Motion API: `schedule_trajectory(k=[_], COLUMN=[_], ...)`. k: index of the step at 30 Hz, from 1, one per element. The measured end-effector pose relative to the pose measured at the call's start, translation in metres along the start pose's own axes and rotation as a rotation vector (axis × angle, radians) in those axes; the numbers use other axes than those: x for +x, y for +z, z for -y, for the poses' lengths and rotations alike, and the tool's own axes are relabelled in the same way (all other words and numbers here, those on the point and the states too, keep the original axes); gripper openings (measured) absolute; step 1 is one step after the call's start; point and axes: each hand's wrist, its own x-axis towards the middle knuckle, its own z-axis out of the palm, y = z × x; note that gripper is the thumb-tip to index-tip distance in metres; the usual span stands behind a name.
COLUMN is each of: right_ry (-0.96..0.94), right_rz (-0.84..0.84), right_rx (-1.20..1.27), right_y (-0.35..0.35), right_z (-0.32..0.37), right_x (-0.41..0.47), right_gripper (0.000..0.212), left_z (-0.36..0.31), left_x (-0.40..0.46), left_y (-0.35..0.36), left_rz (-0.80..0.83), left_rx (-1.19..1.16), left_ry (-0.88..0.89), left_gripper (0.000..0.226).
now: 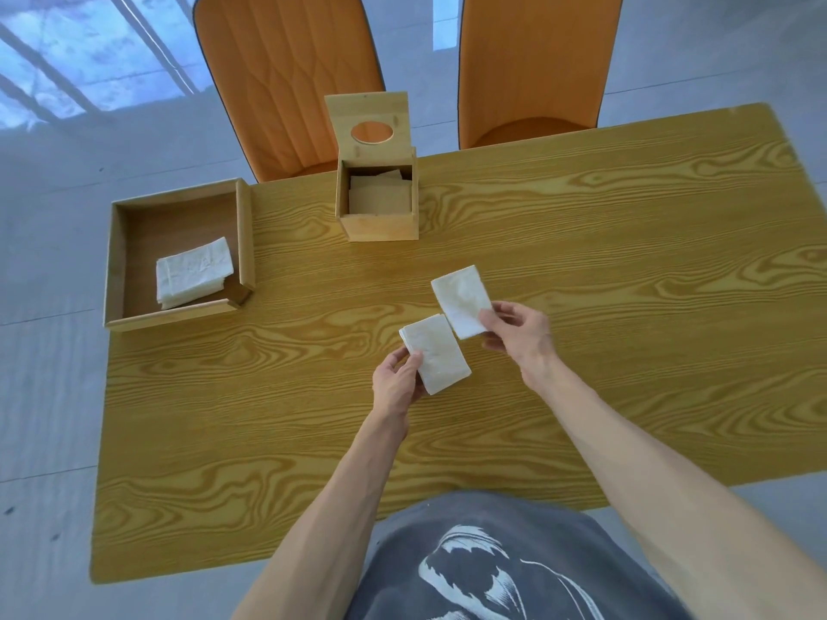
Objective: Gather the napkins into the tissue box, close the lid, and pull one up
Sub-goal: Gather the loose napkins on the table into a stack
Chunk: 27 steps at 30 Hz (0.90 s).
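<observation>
A wooden tissue box (379,226) stands at the table's far side with its lid (368,110) hinged up; the lid has a round hole. Folded napkins (380,196) lie inside the box. My left hand (396,380) holds a small stack of white napkins (436,353) above the table's middle. My right hand (519,335) pinches a single white napkin (461,297) by its near corner, just right of the stack. More folded napkins (193,271) rest in a wooden tray (118,261) at the left.
The wood-grain table (581,270) fills the view. Two orange chairs (291,73) stand behind its far edge, one directly behind the tissue box. The tray overhangs the table's left edge above a pale tiled floor (53,396).
</observation>
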Motion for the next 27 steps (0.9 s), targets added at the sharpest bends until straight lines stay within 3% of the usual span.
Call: schedule_trajectory(k=[3, 7, 15, 18, 21, 24, 27], right_ry=[0.051, 0.068, -0.078, 0.007, 0.046, -0.107, -0.293], right_rz=[0.175, 0.235, 0.112, 0.188, 0.307, 0.305, 0.252], right_rx=[-0.015, -0.05, -0.345, -0.242, -0.187, -0.322, -0.535], right_y=[0.004, 0.008, 0.02, 0.021, 0.02, 0.023, 0.026], right_z=[-0.011, -0.027, -0.044, -0.038, -0.027, -0.019, -0.011], right_x=[-0.015, -0.026, -0.034, -0.038, -0.044, -0.046, -0.046], right_gripper=[0.023, 0.023, 0.042, 0.057, 0.052, 0.039, 0.03], left_z=[0.002, 0.003, 0.004, 0.002, -0.001, -0.006, -0.011], left_x=[-0.006, -0.013, -0.025, -0.029, -0.032, -0.032, -0.028], left_y=[0.0, -0.003, -0.013, -0.019, -0.025, -0.035, -0.047], left_rz=[0.008, 0.02, 0.135, 0.187, 0.258, 0.274, 0.182], left_rx=[-0.013, -0.043, -0.147, -0.204, -0.199, -0.203, -0.102], left_ry=[-0.01, -0.011, 0.018, 0.029, 0.048, 0.053, 0.132], left_gripper=[0.035, 0.033, 0.033, 0.027, 0.021, 0.021, 0.03])
